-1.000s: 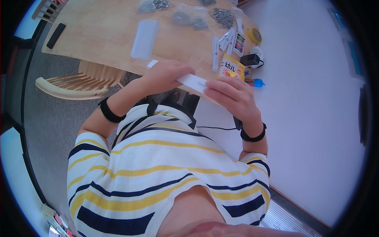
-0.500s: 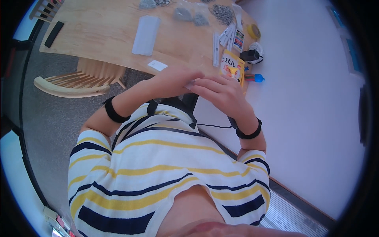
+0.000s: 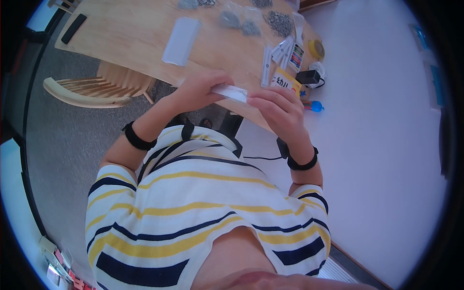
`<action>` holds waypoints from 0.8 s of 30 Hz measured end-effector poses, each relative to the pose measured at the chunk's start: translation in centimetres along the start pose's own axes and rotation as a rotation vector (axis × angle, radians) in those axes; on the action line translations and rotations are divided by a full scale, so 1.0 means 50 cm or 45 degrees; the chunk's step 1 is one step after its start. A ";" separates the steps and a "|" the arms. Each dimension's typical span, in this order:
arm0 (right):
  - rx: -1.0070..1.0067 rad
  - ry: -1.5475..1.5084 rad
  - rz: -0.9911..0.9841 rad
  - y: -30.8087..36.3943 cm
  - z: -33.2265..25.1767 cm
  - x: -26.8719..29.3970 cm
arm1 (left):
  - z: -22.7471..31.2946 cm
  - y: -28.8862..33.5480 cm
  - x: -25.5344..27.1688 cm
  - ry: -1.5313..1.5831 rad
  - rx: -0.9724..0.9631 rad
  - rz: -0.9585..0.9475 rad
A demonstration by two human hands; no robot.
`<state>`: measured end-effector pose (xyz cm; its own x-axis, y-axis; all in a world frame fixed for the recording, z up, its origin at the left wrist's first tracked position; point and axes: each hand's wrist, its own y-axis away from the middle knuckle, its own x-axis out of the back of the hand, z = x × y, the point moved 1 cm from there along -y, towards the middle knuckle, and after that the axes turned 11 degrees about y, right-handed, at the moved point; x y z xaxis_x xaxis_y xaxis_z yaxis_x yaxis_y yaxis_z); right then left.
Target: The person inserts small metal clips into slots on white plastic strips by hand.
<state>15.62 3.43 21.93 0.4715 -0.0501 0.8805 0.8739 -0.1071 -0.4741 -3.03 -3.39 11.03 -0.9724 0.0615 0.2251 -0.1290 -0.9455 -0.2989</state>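
Observation:
A narrow white strip (image 3: 231, 92), with faint small print toward its right end, spans the gap between my two hands at the near edge of the wooden table. My left hand (image 3: 199, 90) pinches its left end, and the fingers of my right hand (image 3: 280, 110) close on its right end. What the strip is made of, I cannot tell. Just beyond my left hand lies a folded white sheet (image 3: 181, 41). Past my right hand is a yellow and white packet (image 3: 285, 80), partly covered by that hand.
Long white sticks or packets (image 3: 266, 65), a black adapter (image 3: 308, 77) and yellow tape roll (image 3: 316, 49) lie at the table's right. Metal chains (image 3: 279, 24) and clear bags (image 3: 229, 19) are farther back. A wooden chair (image 3: 87, 94) stands left; a white wall (image 3: 377, 121) bounds the right.
My hands have drawn apart, and the white strip now shows stretched between them. A small white card seen near my left hand earlier is no longer visible. The view has shifted slightly.

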 end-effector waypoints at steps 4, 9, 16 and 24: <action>0.015 -0.023 0.006 0.032 0.026 0.014 | -0.008 -0.016 -0.016 0.106 0.116 0.029; 0.046 -0.045 -0.082 0.061 0.045 0.033 | -0.006 -0.043 -0.020 -0.017 -0.004 -0.025; 0.102 -0.062 -0.122 0.066 0.053 0.028 | -0.003 -0.059 -0.070 -0.011 -0.118 -0.132; 0.038 -0.191 -0.055 0.068 0.054 0.030 | 0.008 -0.051 -0.095 0.179 -0.018 -0.117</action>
<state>19.64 5.69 21.61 0.4438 0.1033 0.8902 0.8958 -0.0764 -0.4378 2.00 -1.41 11.10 -0.9739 0.1924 0.1201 -0.2201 -0.9294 -0.2963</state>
